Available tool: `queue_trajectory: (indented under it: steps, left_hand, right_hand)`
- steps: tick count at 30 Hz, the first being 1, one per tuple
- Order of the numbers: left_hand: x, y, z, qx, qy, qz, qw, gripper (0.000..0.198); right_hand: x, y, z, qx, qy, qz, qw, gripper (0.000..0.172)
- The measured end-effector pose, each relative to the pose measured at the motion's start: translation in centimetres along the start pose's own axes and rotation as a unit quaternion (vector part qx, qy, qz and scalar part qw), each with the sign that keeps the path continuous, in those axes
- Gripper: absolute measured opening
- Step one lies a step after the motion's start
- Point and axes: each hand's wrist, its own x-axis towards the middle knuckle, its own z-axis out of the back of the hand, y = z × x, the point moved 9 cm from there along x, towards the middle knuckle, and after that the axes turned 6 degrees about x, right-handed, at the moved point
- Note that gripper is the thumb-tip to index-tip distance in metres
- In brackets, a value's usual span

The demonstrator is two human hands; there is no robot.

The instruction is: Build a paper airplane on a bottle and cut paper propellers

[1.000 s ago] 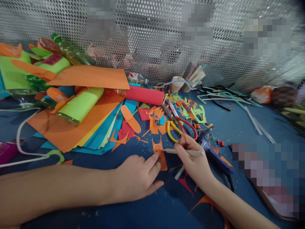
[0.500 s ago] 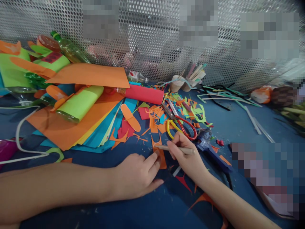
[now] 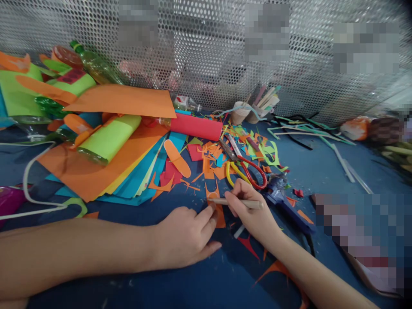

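Observation:
My left hand (image 3: 185,236) lies on the blue table with its fingers stretched out. Its fingertips press on a small orange paper piece (image 3: 220,218) with a curved cut-out at its far end. A light beige pencil (image 3: 255,204) is pinched in my right hand (image 3: 247,208), held almost level. The tip touches the paper beside a pale curved line, just beyond my left fingertips. Beyond my right hand lie scissors (image 3: 251,171) with red and yellow handles. A dark blue glue gun (image 3: 289,208) rests right of that hand.
Paper scraps (image 3: 210,156) cover the middle of the table. To the left are coloured sheets (image 3: 128,180), a red paper-wrapped tube (image 3: 196,127) and paper-covered bottles (image 3: 109,139). Cups of sticks (image 3: 240,113) stand by the perforated metal panel (image 3: 206,51). A white cord (image 3: 27,176) curls at left.
The pencil tip has shifted very slightly along the pale curve on the orange paper. My left hand stays in place, and the view has moved a little.

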Motion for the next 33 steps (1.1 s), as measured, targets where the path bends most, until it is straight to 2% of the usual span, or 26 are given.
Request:
queue_trajectory:
  steps: [3,7,9,20,25,30,33]
  left_hand:
    - [0.0,-0.1,0.1,0.004,0.0,-0.004,1.0,0.049]
    - [0.0,-0.1,0.2,0.011,-0.002,-0.005,1.0,0.049]
    - [0.1,-0.1,0.2,0.014,0.0,-0.006,1.0,0.049]
    - [-0.1,-0.1,0.2,0.017,-0.001,-0.005,1.0,0.048]
    - [0.0,0.0,0.6,0.011,-0.025,-0.006,1.0,0.046]
    - [0.0,0.6,0.9,-0.018,-0.044,0.007,0.999,0.04]
    - [0.0,1.5,1.3,-0.063,-0.062,0.031,0.996,0.033]
  right_hand:
    - [-0.1,0.0,0.4,0.007,-0.013,0.005,1.0,0.026]
    - [-0.4,0.6,2.4,-0.001,-0.098,0.044,0.994,0.028]
    - [-0.5,0.6,3.0,-0.011,-0.121,0.046,0.992,0.028]
    - [-0.3,0.5,3.0,-0.04,-0.113,0.033,0.992,0.027]
    - [-0.2,0.5,2.8,-0.012,-0.106,0.028,0.994,0.028]
    - [-0.2,1.0,3.6,0.059,-0.147,0.036,0.987,0.028]
    - [-0.2,1.4,4.1,0.083,-0.173,0.056,0.98,0.023]
